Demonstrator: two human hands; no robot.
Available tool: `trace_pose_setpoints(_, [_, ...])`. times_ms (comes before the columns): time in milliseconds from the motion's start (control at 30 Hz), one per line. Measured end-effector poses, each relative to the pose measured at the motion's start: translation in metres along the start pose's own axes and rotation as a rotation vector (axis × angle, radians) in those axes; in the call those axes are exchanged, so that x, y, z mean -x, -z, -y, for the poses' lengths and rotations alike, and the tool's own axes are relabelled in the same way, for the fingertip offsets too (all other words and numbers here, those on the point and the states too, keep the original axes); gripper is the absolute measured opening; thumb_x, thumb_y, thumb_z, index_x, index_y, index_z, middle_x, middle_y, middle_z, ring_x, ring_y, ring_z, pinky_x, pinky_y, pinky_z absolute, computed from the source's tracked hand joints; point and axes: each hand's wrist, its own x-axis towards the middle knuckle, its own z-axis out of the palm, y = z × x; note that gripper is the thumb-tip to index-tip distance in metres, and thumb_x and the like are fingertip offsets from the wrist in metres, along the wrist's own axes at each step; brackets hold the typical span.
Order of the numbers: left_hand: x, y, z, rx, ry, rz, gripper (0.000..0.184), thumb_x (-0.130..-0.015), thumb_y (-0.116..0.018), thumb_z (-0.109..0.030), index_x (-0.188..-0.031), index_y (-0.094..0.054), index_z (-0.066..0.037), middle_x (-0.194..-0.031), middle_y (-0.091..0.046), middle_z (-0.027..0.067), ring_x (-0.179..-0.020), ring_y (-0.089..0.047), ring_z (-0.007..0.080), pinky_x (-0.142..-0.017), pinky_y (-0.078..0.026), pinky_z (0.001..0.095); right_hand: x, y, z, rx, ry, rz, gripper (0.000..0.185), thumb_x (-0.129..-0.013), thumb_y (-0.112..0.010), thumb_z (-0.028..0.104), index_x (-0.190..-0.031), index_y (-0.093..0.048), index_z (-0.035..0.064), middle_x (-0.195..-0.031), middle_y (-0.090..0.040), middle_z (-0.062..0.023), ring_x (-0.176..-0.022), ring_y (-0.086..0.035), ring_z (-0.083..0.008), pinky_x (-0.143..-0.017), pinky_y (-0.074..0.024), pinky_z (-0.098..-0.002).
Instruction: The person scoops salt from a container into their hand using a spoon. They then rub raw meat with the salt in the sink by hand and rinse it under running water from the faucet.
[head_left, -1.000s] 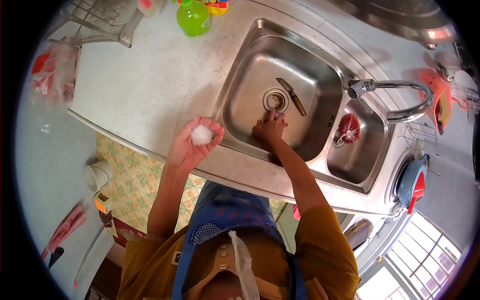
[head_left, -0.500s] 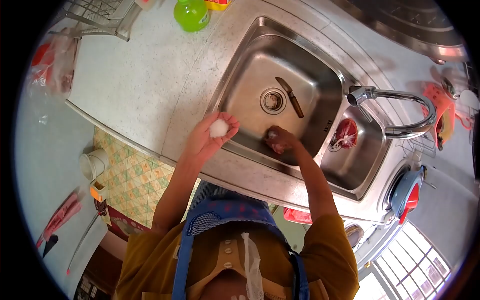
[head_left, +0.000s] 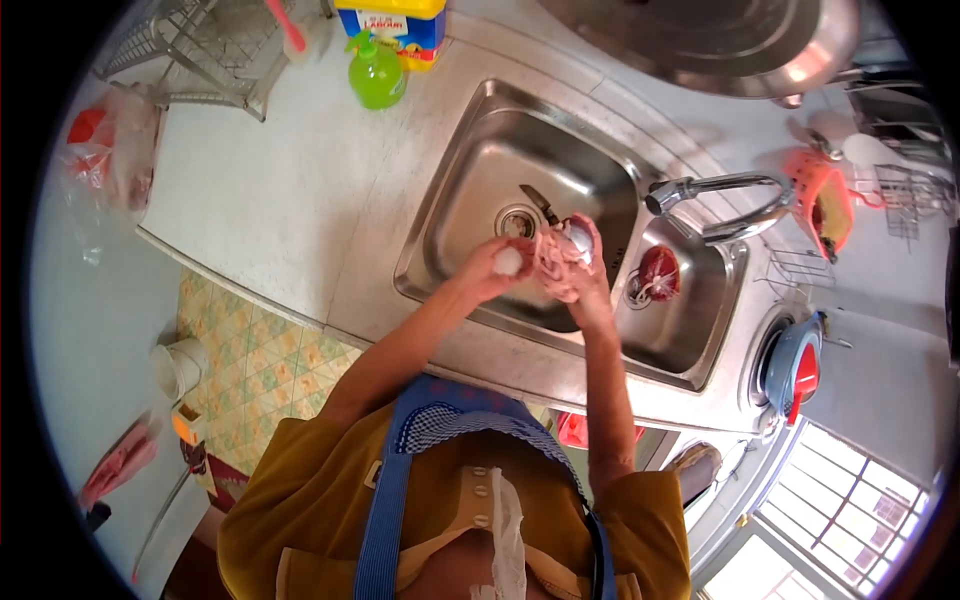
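Observation:
Over the front of the large sink basin (head_left: 470,150), my left hand (head_left: 478,278) is cupped around a small heap of white, salt-like grains (head_left: 508,262). Close beside it, my right hand (head_left: 592,295) grips a bunch of pink, stringy raw meat (head_left: 556,262), possibly intestines, whose strands hang toward my left hand. A white patch (head_left: 579,238) shows on top of this bunch. Behind my hands a knife (head_left: 537,202) lies in the basin by the drain (head_left: 517,222), its handle now mostly hidden.
In the small right basin sits a dark red bagged item (head_left: 659,272). The faucet (head_left: 720,190) arches over the divider. A green pump bottle (head_left: 377,75) and a blue-yellow box (head_left: 400,25) stand on the left counter (head_left: 260,190). A blue basin (head_left: 795,365) is at the right.
My right hand has lifted the pink stringy meat from the basin floor. My left hand has moved right with the white grains, bringing both hands together. The view has shifted.

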Motion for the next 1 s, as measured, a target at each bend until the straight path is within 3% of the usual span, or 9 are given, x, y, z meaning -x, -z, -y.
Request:
trace_pose_setpoints(67, [-0.002,-0.046,0.005,0.025,-0.027,0.038,0.028,-0.090,-0.043,-0.026,-0.100,-0.056,-0.003,-0.097,-0.060,0.0087,-0.089,-0.058,0.0212,-0.078,-0.049,0.0355,0.003,-0.042,0.003,0.381,0.382,-0.176,0.058,-0.071,-0.062,0.001,-0.122,-0.037,0.0103,-0.108,-0.049,-0.0087,-0.088,-0.053,-0.0165,-0.065,-0.0474,-0.0273])
trace_pose_setpoints(200, [-0.002,-0.095,-0.004,-0.065,-0.109,0.180,0.027,-0.089,-0.047,-0.027,-0.097,-0.057,-0.004,-0.093,-0.061,0.0053,-0.086,-0.058,0.0167,-0.077,-0.048,0.0303,-0.002,-0.033,-0.022,1.120,0.804,-0.229,0.051,-0.070,-0.069,0.025,-0.112,-0.047,0.0064,-0.115,-0.045,-0.0147,-0.114,-0.041,-0.0302,-0.097,-0.0315,-0.0418])
trace_pose_setpoints(400, [0.024,-0.140,0.015,-0.410,-0.533,0.148,0.020,-0.088,-0.044,-0.012,-0.101,-0.053,0.000,-0.093,-0.057,0.0054,-0.088,-0.056,0.0165,-0.081,-0.044,0.0251,-0.020,-0.071,-0.003,0.088,0.658,-0.422,0.042,-0.080,-0.056,0.025,-0.115,-0.045,0.0036,-0.124,-0.043,-0.0134,-0.114,-0.042,-0.0273,-0.100,-0.0310,-0.0369])
trace_pose_setpoints(467, [0.031,-0.154,0.019,-0.949,-1.079,0.081,0.019,-0.087,-0.042,-0.006,-0.102,-0.052,0.000,-0.092,-0.057,0.0074,-0.087,-0.056,0.0173,-0.080,-0.044,0.0259,-0.024,-0.066,0.004,-0.274,0.559,-0.367,0.043,-0.083,-0.054,0.030,-0.116,-0.045,0.0038,-0.124,-0.044,-0.0133,-0.113,-0.044,-0.0274,-0.099,-0.0322,-0.0370])
trace_pose_setpoints(500, [0.030,-0.147,0.010,-1.202,-1.147,0.154,0.019,-0.087,-0.040,-0.003,-0.101,-0.051,0.001,-0.098,-0.057,0.0107,-0.096,-0.054,0.0193,-0.084,-0.043,0.0293,-0.026,-0.058,0.001,-0.459,0.492,-0.225,0.046,-0.083,-0.052,0.036,-0.115,-0.046,0.0041,-0.121,-0.047,-0.0134,-0.113,-0.045,-0.0280,-0.099,-0.0332,-0.0375])
trace_pose_setpoints(667, [0.030,-0.154,0.002,-1.499,-0.979,0.158,0.015,-0.083,-0.050,-0.010,-0.095,-0.053,-0.003,-0.104,-0.057,0.0154,-0.099,-0.055,0.0252,-0.083,-0.044,0.0368,-0.015,-0.050,-0.007,-0.962,0.334,-0.045,0.048,-0.085,-0.046,0.047,-0.113,-0.052,0.0074,-0.120,-0.050,-0.0107,-0.114,-0.044,-0.0287,-0.099,-0.0331,-0.0412])
trace_pose_setpoints(767, [0.022,-0.155,0.011,-1.971,-1.394,0.381,0.018,-0.075,-0.056,-0.020,-0.089,-0.057,-0.009,-0.107,-0.055,0.0137,-0.111,-0.046,0.0279,-0.099,-0.026,0.0460,-0.011,-0.056,-0.007,-1.003,0.408,0.138,0.051,-0.086,-0.041,0.048,-0.117,-0.051,0.0090,-0.124,-0.048,-0.0086,-0.118,-0.041,-0.0293,-0.103,-0.0271,-0.0426])
trace_pose_setpoints(867, [0.050,-0.184,0.011,-2.140,-1.253,0.674,0.019,-0.073,-0.058,-0.022,-0.086,-0.059,-0.009,-0.108,-0.055,0.0125,-0.114,-0.043,0.0287,-0.102,-0.023,0.0459,-0.009,-0.049,-0.006,-1.054,0.498,0.230,0.052,-0.087,-0.038,0.048,-0.120,-0.049,0.0090,-0.127,-0.046,-0.0079,-0.120,-0.039,-0.0291,-0.104,-0.0242,-0.0423])
trace_pose_setpoints(1000, [0.058,-0.195,0.002,-2.183,-1.481,0.737,0.026,-0.074,-0.057,-0.023,-0.095,-0.059,-0.007,-0.118,-0.051,0.0114,-0.123,-0.037,0.0276,-0.104,-0.017,0.0501,-0.009,-0.024,-0.007,-1.228,0.483,0.342,0.051,-0.089,-0.036,0.045,-0.124,-0.046,0.0084,-0.130,-0.044,-0.0084,-0.123,-0.036,-0.0271,-0.105,-0.0243,-0.0397])
